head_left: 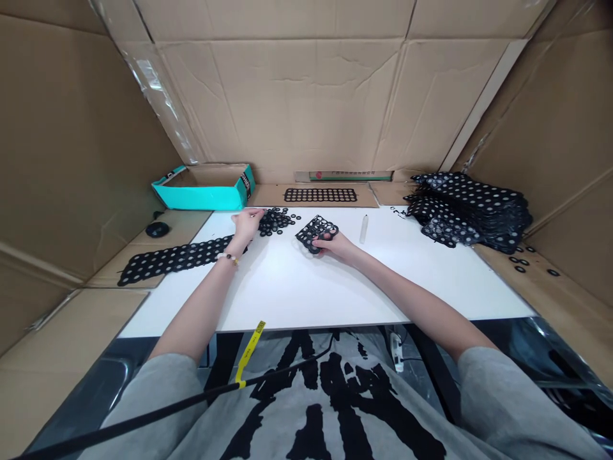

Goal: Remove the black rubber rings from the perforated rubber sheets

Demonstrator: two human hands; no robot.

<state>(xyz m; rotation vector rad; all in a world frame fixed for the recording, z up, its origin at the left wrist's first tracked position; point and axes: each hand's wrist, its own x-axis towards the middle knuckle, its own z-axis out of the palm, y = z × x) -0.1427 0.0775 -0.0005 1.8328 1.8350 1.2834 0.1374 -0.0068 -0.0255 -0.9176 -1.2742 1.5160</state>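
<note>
The right hand (330,245) grasps a black, perforated, flexible sheet (315,227) over the white flat tabletop (287,294). The left hand (246,223) is at a pile of small black rings (274,222) (whether it pinches one, cannot be told). Work seems unfinished: many rings lie loose.

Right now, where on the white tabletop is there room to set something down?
Free: tabletop between left forearm and right forearm; also between that forearm, pen-like tool and black dotted stack. Crowded: around loose rings by the left hand.
</note>
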